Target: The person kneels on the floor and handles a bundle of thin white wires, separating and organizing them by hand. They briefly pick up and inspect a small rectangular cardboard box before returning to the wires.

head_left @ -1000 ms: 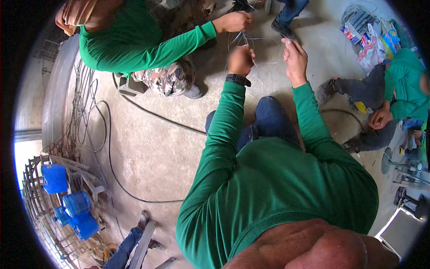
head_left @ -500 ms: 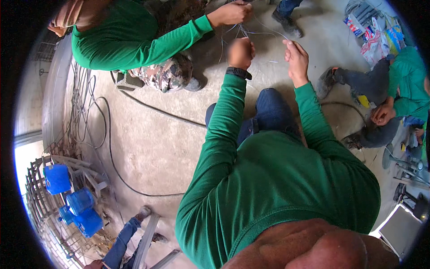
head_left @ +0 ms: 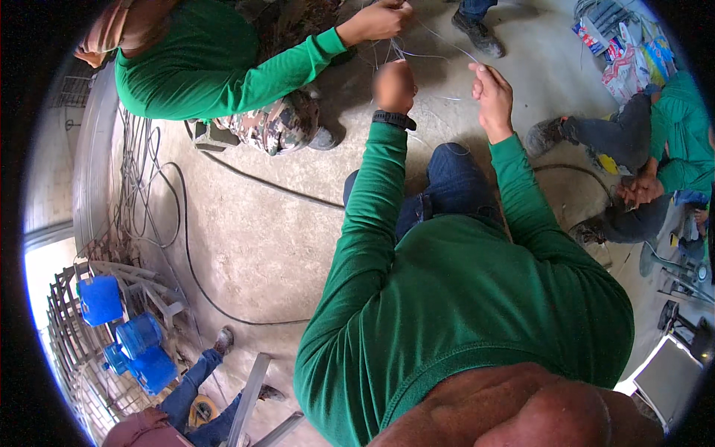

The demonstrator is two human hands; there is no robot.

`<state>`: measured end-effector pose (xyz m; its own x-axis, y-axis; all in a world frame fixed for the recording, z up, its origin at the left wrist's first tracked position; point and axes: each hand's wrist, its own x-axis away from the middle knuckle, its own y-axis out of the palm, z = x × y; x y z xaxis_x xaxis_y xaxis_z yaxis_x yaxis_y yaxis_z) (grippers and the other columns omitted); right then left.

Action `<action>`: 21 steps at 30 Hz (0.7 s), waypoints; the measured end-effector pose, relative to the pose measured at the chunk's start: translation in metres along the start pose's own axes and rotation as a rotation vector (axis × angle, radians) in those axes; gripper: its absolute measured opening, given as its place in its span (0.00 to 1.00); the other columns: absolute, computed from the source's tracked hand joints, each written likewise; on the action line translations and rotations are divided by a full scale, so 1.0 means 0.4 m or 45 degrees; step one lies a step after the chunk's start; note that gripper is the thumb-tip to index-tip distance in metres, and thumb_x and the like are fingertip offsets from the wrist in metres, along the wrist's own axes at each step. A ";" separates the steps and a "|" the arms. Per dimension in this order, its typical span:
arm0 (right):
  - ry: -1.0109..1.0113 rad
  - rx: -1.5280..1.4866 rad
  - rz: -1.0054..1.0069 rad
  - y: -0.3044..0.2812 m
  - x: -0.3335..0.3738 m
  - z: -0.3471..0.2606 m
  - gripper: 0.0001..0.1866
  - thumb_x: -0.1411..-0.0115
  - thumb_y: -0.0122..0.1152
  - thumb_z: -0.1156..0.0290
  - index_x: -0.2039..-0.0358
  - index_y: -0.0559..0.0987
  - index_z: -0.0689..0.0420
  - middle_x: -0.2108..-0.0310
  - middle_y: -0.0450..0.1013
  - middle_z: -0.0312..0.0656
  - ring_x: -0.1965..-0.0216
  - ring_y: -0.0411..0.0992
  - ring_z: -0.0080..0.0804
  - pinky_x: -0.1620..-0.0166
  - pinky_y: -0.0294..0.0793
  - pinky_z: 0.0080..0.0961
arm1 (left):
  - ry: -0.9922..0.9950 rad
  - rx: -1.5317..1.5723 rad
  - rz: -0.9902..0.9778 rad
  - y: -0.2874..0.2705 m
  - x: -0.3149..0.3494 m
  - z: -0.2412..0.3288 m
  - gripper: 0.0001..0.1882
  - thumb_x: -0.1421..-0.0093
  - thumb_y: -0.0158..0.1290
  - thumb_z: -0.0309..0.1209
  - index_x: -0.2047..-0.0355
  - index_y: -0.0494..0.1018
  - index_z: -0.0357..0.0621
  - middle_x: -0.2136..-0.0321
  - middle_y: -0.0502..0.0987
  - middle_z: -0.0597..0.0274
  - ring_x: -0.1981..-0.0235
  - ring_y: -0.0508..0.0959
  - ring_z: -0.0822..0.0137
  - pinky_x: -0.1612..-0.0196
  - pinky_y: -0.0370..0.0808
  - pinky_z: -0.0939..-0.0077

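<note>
Pale thin strands [head_left: 398, 51] rose in a loose bunch just beyond my left hand [head_left: 395, 88], out over the concrete floor [head_left: 253, 223] and away from my body. My left hand was the nearer of my two to that bunch: its fingers seemed curled into a fist about the lower end, though a blur lay over them and I could not tell how tightly they gripped. My right hand [head_left: 493, 100] was well apart, off to the right and about level with the left, thumb and forefinger brought together in a pinch at the tip of one long strand [head_left: 447, 41], the other fingers folded toward the palm. That strand's long axis ran on a slant, from beyond the bunch down toward me and to the right, so its near end lay at my right fingertips and its far end lost itself near a co-worker's hand [head_left: 381, 21]. Another strand [head_left: 432, 56] curved sideways from the bunch into the gap, and a short bright length [head_left: 450, 98] showed lower down, between my two hands. The co-worker's hand was just past the bunch, fingers drawn together, at the end of a green sleeve [head_left: 246, 93] that came in from my left.
</note>
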<state>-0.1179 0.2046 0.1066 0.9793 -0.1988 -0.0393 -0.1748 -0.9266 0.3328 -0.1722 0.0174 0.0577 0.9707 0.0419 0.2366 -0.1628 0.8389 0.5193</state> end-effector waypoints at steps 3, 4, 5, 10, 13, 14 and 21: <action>-0.003 0.005 -0.007 0.001 0.004 -0.005 0.12 0.37 0.56 0.66 0.62 0.80 0.63 0.81 0.64 0.29 0.80 0.59 0.15 0.76 0.57 0.14 | -0.018 0.029 -0.004 0.003 -0.002 0.001 0.09 0.42 0.43 0.27 0.79 0.65 0.48 0.85 0.64 0.66 0.88 0.64 0.70 0.86 0.59 0.73; 0.001 0.003 -0.005 0.001 0.006 -0.007 0.12 0.37 0.56 0.66 0.62 0.80 0.63 0.81 0.64 0.29 0.80 0.59 0.15 0.76 0.57 0.14 | -0.031 0.036 -0.008 0.003 -0.003 0.002 0.08 0.42 0.43 0.27 0.79 0.66 0.48 0.85 0.64 0.66 0.88 0.64 0.70 0.86 0.59 0.73; 0.005 0.000 -0.006 0.003 0.007 -0.009 0.12 0.37 0.56 0.66 0.62 0.80 0.63 0.81 0.64 0.29 0.80 0.59 0.15 0.76 0.57 0.14 | -0.035 0.062 -0.010 0.002 -0.005 0.000 0.07 0.42 0.43 0.27 0.78 0.66 0.48 0.85 0.64 0.66 0.87 0.63 0.70 0.86 0.59 0.73; 0.010 0.000 -0.005 0.010 0.009 -0.013 0.12 0.37 0.56 0.66 0.62 0.80 0.63 0.81 0.65 0.29 0.80 0.59 0.16 0.76 0.58 0.15 | -0.056 0.126 0.009 0.006 -0.004 0.004 0.06 0.42 0.44 0.28 0.76 0.66 0.49 0.84 0.64 0.67 0.86 0.63 0.71 0.85 0.59 0.74; 0.019 0.013 -0.004 0.003 0.006 -0.011 0.13 0.37 0.56 0.66 0.62 0.80 0.63 0.80 0.65 0.29 0.80 0.60 0.16 0.76 0.59 0.16 | -0.040 0.125 0.022 0.029 0.022 0.028 0.06 0.43 0.44 0.28 0.77 0.66 0.50 0.84 0.64 0.68 0.86 0.62 0.73 0.85 0.58 0.75; 0.019 0.011 -0.001 0.005 0.007 -0.010 0.13 0.37 0.57 0.65 0.62 0.80 0.63 0.80 0.66 0.29 0.80 0.60 0.16 0.76 0.59 0.16 | -0.051 0.139 0.026 0.029 0.025 0.033 0.07 0.43 0.44 0.28 0.78 0.65 0.50 0.84 0.63 0.68 0.86 0.61 0.73 0.85 0.57 0.76; -0.072 -0.066 0.148 0.002 0.014 -0.009 0.14 0.35 0.53 0.66 0.60 0.77 0.65 0.81 0.62 0.30 0.78 0.59 0.18 0.74 0.59 0.18 | -0.090 0.212 0.082 0.011 0.029 0.045 0.10 0.44 0.43 0.28 0.83 0.64 0.51 0.85 0.62 0.69 0.88 0.58 0.73 0.86 0.53 0.77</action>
<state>-0.1124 0.2039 0.1100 0.9451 -0.3228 -0.0504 -0.2796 -0.8790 0.3862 -0.1648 0.0118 0.0773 0.9434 0.0496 0.3279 -0.2570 0.7342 0.6284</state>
